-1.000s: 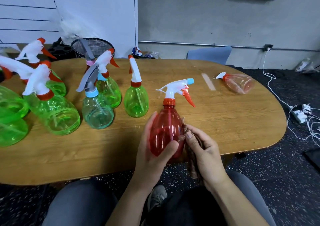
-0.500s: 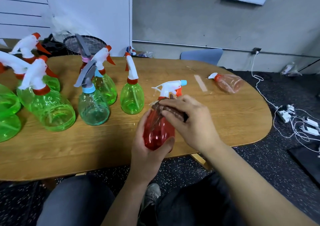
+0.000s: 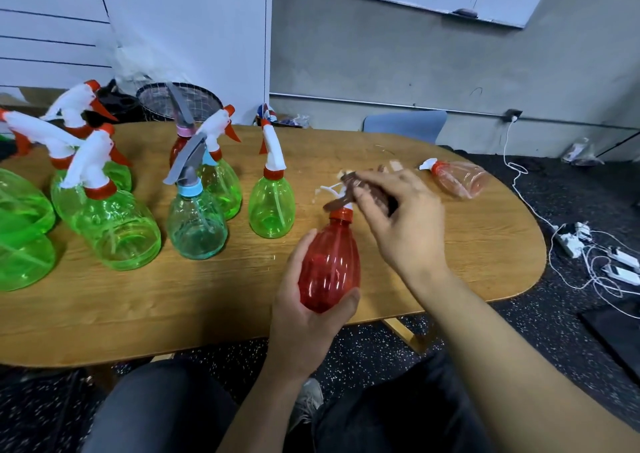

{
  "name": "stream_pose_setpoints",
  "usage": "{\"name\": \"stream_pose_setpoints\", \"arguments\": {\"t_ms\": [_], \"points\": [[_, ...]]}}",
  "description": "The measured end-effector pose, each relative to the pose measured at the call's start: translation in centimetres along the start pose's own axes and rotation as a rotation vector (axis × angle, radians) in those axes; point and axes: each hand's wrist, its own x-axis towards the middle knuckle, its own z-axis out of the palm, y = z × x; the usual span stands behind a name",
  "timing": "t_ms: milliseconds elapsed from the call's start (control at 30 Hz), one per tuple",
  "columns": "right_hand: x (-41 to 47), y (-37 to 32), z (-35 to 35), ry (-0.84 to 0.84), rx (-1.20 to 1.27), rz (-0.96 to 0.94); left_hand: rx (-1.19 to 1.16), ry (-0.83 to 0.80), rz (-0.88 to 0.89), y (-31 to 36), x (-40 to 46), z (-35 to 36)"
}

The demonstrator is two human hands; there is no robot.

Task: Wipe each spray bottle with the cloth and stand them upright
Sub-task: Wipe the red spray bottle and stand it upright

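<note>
Table point(image 3: 450, 279): wooden, oval; the gripped bottle is held over its near edge.
Green bottles point(image 3: 114, 230): several upright to the left of the grip, clear green with white-and-orange trigger heads; no liquid visible inside, only dip tubes.
Teal bottle point(image 3: 196, 225): upright, grey trigger, between the green ones, left of the grip; looks empty.
Red bottle point(image 3: 329, 265): translucent, ribbed, upright and slightly tilted; no liquid visible.
Pink bottle point(image 3: 460, 179): lying on its side beyond and right of the grip, well apart; looks empty.
Left hand point(image 3: 304, 317): fingers and thumb curled round the red bottle's lower body.
Right hand point(image 3: 398, 217): above the grip, fingers bent over the trigger head, pressing the cloth onto it; blurred.
Cloth point(image 3: 346, 192): brown, draped over the red bottle's white trigger, just above the orange collar.
</note>
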Motion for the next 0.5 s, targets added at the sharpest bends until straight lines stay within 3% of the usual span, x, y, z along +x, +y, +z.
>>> {"name": "stream_pose_setpoints", "arguments": {"t_ms": [67, 200, 367, 500], "points": [[0.3, 0.2, 0.0, 0.022, 0.04, 0.039, 0.011, -0.002, 0.008, 0.1, -0.1, 0.1], [-0.5, -0.5, 0.5, -0.231, 0.156, -0.067, -0.041, 0.024, -0.023, -0.5, 0.3, 0.0], [0.5, 0.3, -0.1, -0.022, 0.083, 0.023, -0.002, -0.011, -0.014, -0.3, 0.0, 0.4], [-0.7, -0.5, 0.5, -0.199, 0.127, -0.072, -0.052, 0.023, -0.025, -0.4, 0.2, 0.3]]}}
